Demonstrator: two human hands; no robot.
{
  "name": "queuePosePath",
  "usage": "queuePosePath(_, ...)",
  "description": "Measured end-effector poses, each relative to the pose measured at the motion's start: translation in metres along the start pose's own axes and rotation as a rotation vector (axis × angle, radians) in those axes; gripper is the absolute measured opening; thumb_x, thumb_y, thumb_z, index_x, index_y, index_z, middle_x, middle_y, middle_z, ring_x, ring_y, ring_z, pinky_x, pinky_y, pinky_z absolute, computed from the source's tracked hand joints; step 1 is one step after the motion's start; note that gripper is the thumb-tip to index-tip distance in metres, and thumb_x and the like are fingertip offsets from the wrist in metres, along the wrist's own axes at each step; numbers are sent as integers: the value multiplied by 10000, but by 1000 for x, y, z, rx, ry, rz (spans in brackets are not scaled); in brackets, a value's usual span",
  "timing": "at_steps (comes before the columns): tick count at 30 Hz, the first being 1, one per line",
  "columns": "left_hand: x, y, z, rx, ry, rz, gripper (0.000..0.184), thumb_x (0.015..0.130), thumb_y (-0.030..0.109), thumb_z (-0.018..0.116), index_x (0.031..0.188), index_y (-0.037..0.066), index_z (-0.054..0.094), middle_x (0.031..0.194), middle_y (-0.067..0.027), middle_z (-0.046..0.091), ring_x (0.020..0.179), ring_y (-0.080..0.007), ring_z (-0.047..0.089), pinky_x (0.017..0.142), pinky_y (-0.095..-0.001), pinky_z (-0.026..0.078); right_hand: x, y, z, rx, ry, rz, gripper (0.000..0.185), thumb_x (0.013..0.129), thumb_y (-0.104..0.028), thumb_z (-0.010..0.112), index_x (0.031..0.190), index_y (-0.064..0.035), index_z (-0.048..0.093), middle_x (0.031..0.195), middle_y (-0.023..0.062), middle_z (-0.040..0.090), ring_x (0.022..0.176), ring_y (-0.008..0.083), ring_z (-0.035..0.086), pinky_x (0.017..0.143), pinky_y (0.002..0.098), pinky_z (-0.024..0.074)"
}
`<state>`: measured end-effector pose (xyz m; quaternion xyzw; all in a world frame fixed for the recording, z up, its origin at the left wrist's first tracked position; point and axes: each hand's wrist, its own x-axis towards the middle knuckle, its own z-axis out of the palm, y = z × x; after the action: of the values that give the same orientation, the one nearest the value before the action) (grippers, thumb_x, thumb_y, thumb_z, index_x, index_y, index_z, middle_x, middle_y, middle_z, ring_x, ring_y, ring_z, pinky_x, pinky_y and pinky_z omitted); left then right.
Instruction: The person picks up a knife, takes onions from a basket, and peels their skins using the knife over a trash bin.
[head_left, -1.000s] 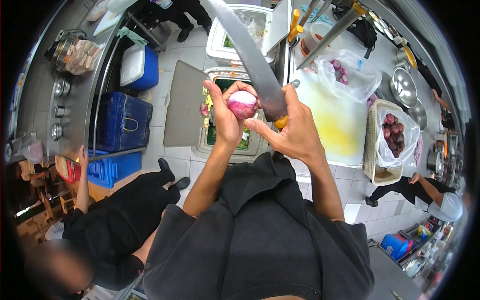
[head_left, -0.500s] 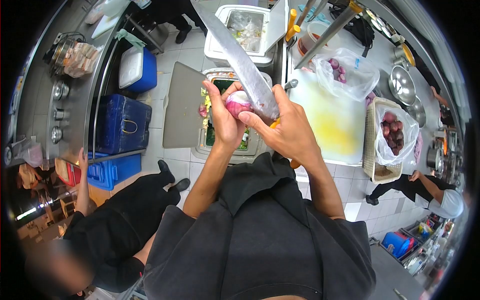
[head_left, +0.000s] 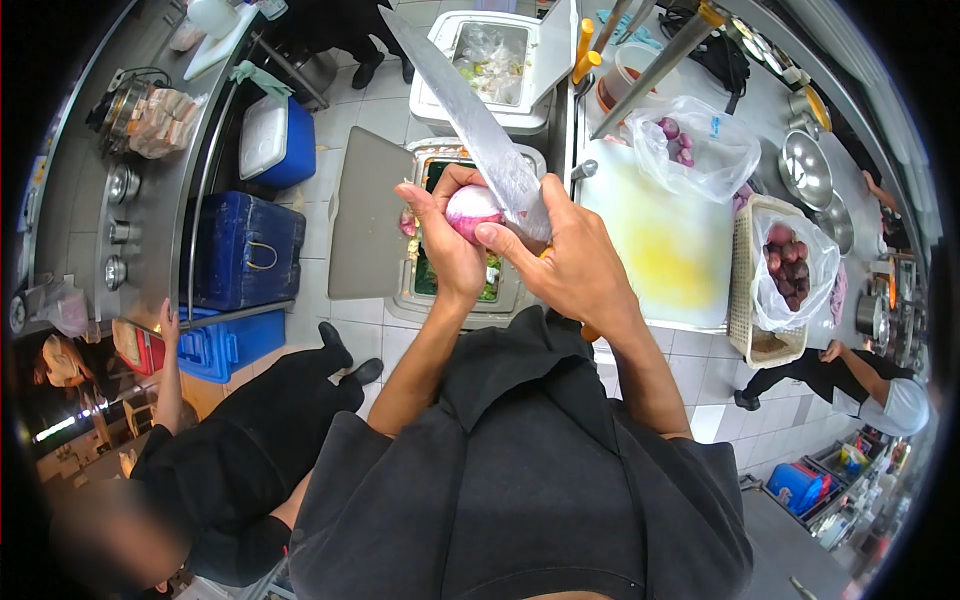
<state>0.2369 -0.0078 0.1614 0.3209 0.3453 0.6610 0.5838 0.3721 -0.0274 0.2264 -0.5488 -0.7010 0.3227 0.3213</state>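
Blade up against the onion, both hands at work!
Head view: here's the left hand [head_left: 452, 250], grip cupped around a round purple-and-white onion [head_left: 470, 210], out over the rim of a grey plastic bin [head_left: 404, 292]; the right hand [head_left: 582, 255] has its grip wrapped tight on a broad steel knife [head_left: 468, 115], thumb at the onion's lower edge. The blade meets the onion's right side; whether it bites, I can't tell. It slants far up-left, across a white cooler box [head_left: 426, 98] in view, tip well apart from both hands. Right-hand knuckles sit just beside the left edge of a yellow-stained white board [head_left: 690, 215]; leftward, pale tiled floor [head_left: 312, 272] opens beyond the grey flat lid [head_left: 368, 220].
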Motion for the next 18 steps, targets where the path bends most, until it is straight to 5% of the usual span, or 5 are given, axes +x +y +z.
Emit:
queuePosePath(3,-1,1,0,-24,-2,-24,851,938,766,153,980,23,568,869,-66,630,762,-129,580,717,-244,468,2,-8,-5,50,-79,62,566,868,-469,711,918,54,501,723,279,631,689,433,666,608,457,517)
queuePosePath(10,-2,9,19,-153,123,-148,812,941,762,148,901,54,541,775,-32,590,684,-91,557,651,-216,463,3,-6,-3,83,-72,60,552,867,-447,723,901,52,489,714,284,623,664,428,665,591,452,513)
queuePosePath(12,-2,9,24,-194,141,-173,812,937,768,153,898,55,539,773,-31,589,678,-93,553,647,-214,460,2,-1,0,117,-29,47,579,826,-446,774,993,42,513,670,202,625,599,288,660,558,373,491)
queuePosePath(18,0,6,23,-236,99,-213,804,933,774,166,883,58,528,757,-21,574,662,-96,536,639,-214,453,3,0,-5,103,32,-31,605,790,-456,808,951,39,500,689,204,629,590,262,647,543,359,488)
